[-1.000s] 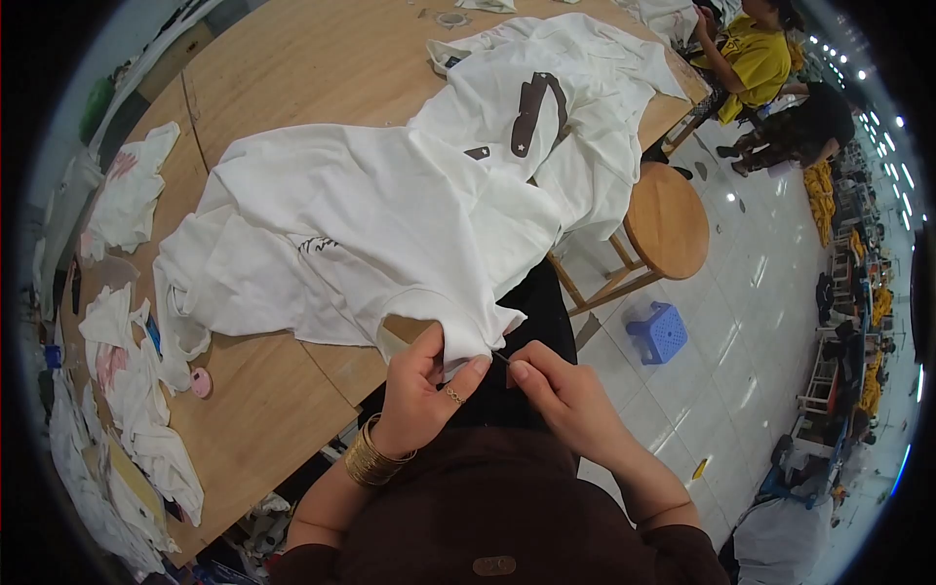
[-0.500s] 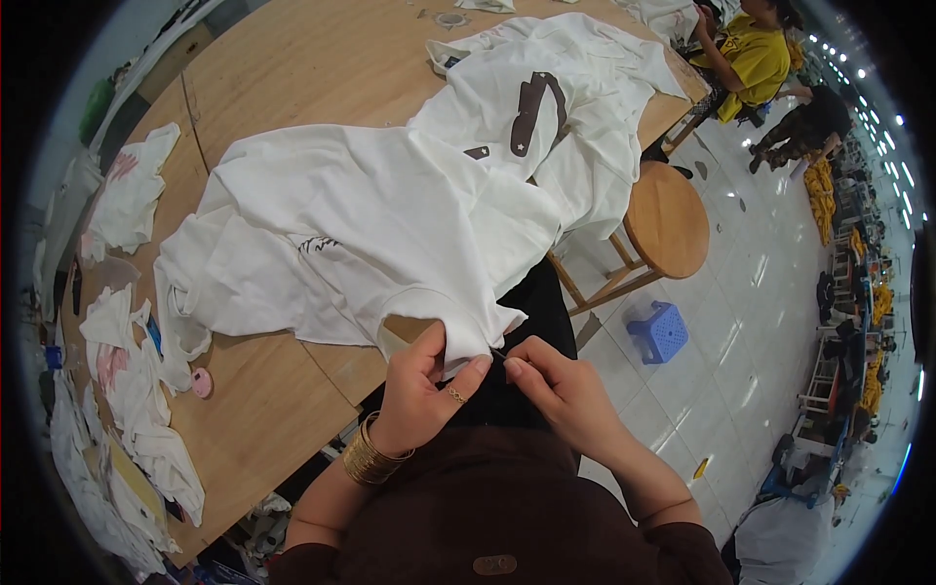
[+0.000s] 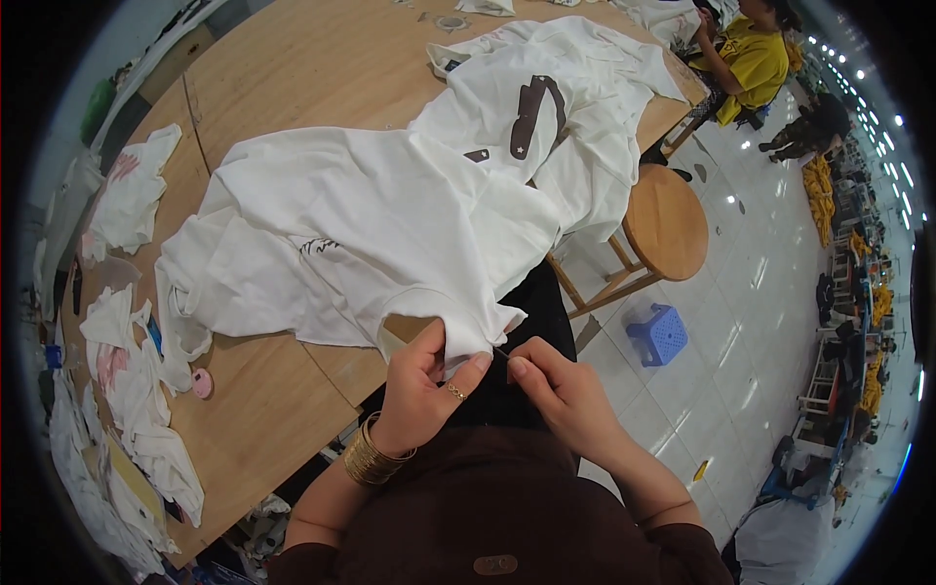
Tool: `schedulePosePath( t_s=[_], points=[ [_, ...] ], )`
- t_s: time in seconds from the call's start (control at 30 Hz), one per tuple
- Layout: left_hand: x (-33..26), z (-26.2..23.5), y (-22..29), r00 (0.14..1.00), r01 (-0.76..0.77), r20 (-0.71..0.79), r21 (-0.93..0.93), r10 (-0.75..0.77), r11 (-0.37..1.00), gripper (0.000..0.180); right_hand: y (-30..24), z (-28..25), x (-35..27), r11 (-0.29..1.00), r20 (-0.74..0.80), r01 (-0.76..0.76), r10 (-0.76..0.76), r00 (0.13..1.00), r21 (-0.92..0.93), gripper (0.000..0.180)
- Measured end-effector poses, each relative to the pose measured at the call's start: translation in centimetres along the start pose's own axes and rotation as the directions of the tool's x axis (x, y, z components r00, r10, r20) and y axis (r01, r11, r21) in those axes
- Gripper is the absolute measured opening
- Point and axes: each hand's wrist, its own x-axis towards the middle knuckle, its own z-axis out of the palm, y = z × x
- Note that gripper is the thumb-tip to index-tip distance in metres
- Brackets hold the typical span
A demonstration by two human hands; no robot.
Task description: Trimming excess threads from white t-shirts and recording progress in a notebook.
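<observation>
White garment [image 3: 390,224] lies spread over the wooden surface [image 3: 292,68], its hem corner pulled off the near edge so left hand [image 3: 424,390] pinches it taut while right hand [image 3: 561,390], fingertips closed, picks at the edge

A round wooden stool [image 3: 666,222], a blue plastic stool [image 3: 657,333], perhaps a pink tape roll [image 3: 202,383].

The premises were a garment workshop. A large plywood tabletop [image 3: 322,68] carried white printed cotton shirts [image 3: 390,214] and heaps of white fabric offcuts [image 3: 117,390]. A round wooden stool [image 3: 666,222] stood on the white tiled floor [image 3: 741,322], and a second worker in a yellow top [image 3: 751,58] sat at the far end.
</observation>
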Motion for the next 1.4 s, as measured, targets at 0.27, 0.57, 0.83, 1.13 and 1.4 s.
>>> schedulePosePath(
  t_s=[0.27,0.57,0.83,1.13,1.4],
  points=[
    [-0.1,-0.2,0.0,0.999,0.003,0.033,0.03,-0.004,1.0,0.021,0.2,0.2,0.1,1.0,-0.031,0.024,-0.024,0.999,-0.003,0.02],
    [-0.1,-0.1,-0.1,0.999,0.05,0.004,-0.065,-0.05,0.997,0.023,-0.3,-0.1,-0.2,1.0,0.008,0.006,-0.006,1.0,-0.019,0.02],
    [-0.2,-0.2,-0.1,1.0,-0.01,0.029,0.017,0.009,1.0,0.022,-0.1,0.1,0.2,0.999,0.006,0.001,-0.001,1.0,-0.042,0.019],
    [-0.4,-0.5,0.1,0.999,0.033,0.035,-0.113,-0.029,0.993,0.022,0.6,0.2,0.2,0.998,-0.066,0.056,-0.055,0.996,0.01,0.019],
    [-0.4,-0.4,-0.3,1.0,0.025,0.019,-0.055,-0.024,0.998,0.021,-0.6,-0.1,0.0,0.999,0.056,-0.02,0.022,0.998,-0.051,0.02]
  ],
)
